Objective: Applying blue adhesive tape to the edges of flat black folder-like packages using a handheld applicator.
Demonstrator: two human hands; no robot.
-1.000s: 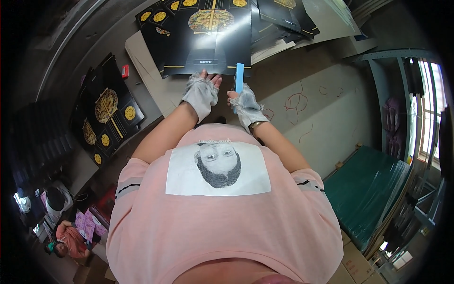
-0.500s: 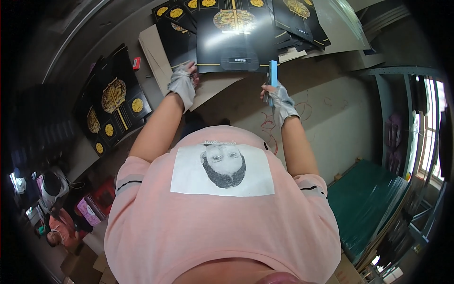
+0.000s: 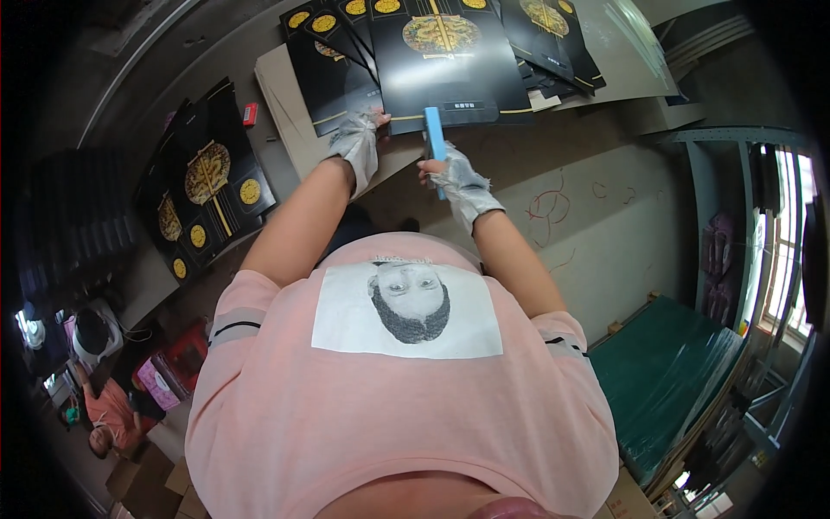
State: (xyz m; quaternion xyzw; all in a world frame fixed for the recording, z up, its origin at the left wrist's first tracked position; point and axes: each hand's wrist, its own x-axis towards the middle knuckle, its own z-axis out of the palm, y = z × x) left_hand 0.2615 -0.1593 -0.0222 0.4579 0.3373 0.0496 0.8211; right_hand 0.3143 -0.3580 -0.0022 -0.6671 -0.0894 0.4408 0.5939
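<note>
A glossy black printed sheet [image 3: 450,78] with a gold round emblem lies over other sheets at the near edge of the table. My left hand [image 3: 357,147], in a grey fingerless glove, pinches its near left corner. In my gloved right hand [image 3: 460,183] is a blue stapler [image 3: 435,138], held upright in the picture. The stapler's far end overlaps the sheet's near edge, left of the middle; whether its jaws grip the sheet cannot be made out.
More black and gold sheets [image 3: 553,43] lie around it, with plain grey board [image 3: 281,95] beneath. To the left are another black-gold stack [image 3: 207,173] and a small red box [image 3: 250,114]. A green wrapped stack [image 3: 666,381] stands lower right. Another person [image 3: 112,415] is far left.
My right hand has moved left along the sheet's near edge with the stapler. The sheet has shifted slightly right, and my left hand has moved right with its corner.
</note>
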